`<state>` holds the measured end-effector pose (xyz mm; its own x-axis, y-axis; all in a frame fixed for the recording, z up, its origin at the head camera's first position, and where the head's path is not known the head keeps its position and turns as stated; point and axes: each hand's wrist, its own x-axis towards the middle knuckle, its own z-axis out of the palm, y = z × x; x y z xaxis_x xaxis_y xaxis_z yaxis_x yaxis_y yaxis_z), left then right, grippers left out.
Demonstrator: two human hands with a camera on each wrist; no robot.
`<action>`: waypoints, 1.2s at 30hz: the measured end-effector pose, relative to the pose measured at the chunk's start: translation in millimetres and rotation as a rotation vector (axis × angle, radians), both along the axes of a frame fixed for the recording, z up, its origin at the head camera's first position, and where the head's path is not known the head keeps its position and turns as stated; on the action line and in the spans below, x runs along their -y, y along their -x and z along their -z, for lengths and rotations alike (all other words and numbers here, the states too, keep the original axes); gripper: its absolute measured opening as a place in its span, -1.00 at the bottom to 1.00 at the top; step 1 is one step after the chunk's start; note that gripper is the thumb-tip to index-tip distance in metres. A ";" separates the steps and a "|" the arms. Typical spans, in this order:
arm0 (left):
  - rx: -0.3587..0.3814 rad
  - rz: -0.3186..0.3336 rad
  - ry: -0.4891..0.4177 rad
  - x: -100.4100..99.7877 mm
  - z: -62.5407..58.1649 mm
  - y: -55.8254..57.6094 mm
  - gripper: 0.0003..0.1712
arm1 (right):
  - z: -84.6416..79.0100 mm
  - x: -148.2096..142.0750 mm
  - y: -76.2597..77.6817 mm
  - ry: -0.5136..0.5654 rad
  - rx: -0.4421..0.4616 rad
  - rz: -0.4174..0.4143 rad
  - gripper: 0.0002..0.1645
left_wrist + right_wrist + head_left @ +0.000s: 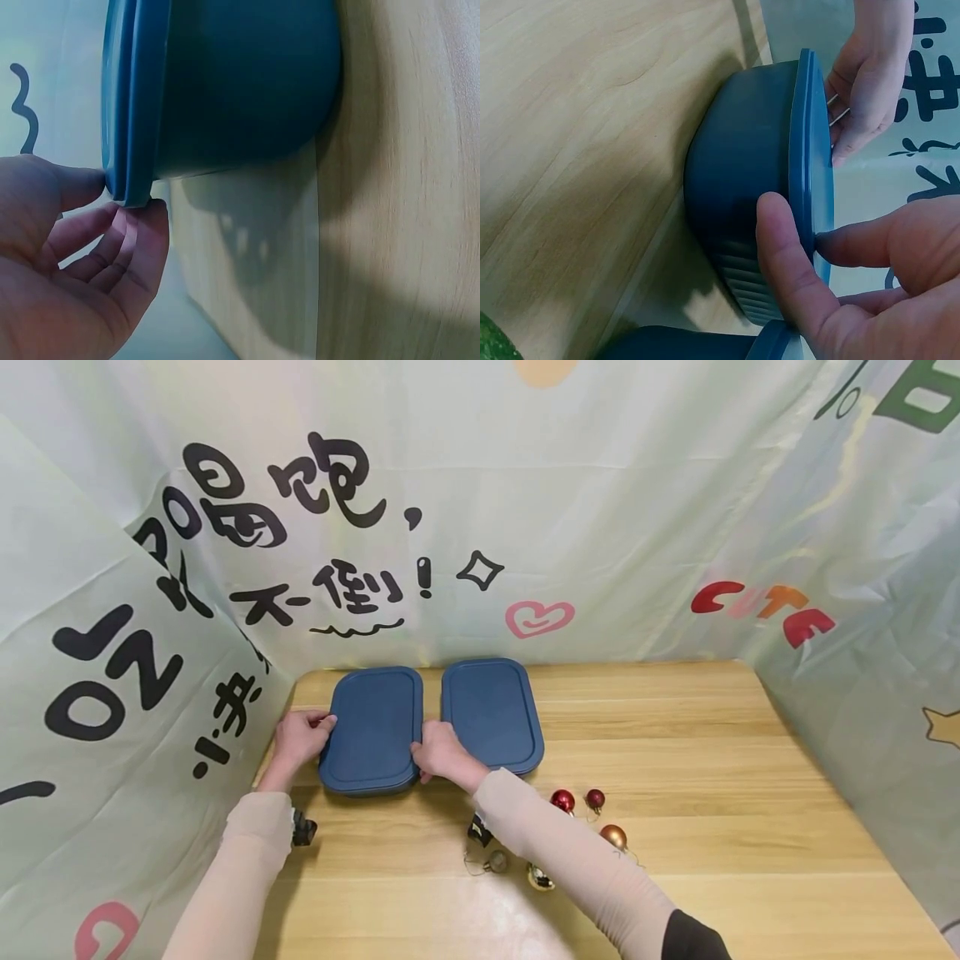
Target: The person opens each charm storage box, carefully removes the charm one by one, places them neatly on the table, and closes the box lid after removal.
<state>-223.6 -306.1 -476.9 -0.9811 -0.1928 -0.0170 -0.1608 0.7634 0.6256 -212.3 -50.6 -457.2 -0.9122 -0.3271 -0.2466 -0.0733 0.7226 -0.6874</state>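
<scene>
A lidded blue storage box (375, 727) stands at the back left of the table, its lid in place. On its left side my left hand (302, 737) pinches the lid rim, thumb on top and fingertips beneath, as the left wrist view shows. My right hand (442, 750) pinches the same rim at the right side; in the right wrist view the thumb and a finger (776, 232) sit on either face of the lid edge (802, 150). A second lidded blue box (491, 714) stands just right of it, close to my right hand.
Several small ornament balls lie near my right forearm, among them a red one (562, 800), a dark red one (595, 799), an orange one (613, 836) and a gold one (539, 877). Printed fabric walls (630, 527) border the wooden table (675, 735) at the back and sides.
</scene>
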 end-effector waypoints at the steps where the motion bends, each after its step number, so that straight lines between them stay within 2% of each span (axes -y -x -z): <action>1: 0.000 -0.001 0.001 0.0 0.6 0.1 -0.51 | -0.1 0.1 -0.3 0.001 0.001 0.002 -0.78; 15: 0.005 -0.026 0.012 1.1 3.3 -1.5 -0.52 | -0.6 3.4 -3.4 0.015 0.036 0.018 -0.78; 23: 0.032 -0.046 0.000 -0.9 1.8 -2.3 -0.51 | -0.1 4.4 -3.4 -0.027 0.012 0.015 -0.75; 36: 0.030 -0.037 0.007 -4.1 4.3 0.6 -0.52 | 0.0 -1.1 2.0 -0.051 -0.017 -0.003 -0.67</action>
<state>-224.2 -302.0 -481.3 -0.9723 -0.2294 -0.0452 -0.2081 0.7609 0.6146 -214.2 -49.6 -457.2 -0.9155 -0.3168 -0.2479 -0.0862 0.7564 -0.6484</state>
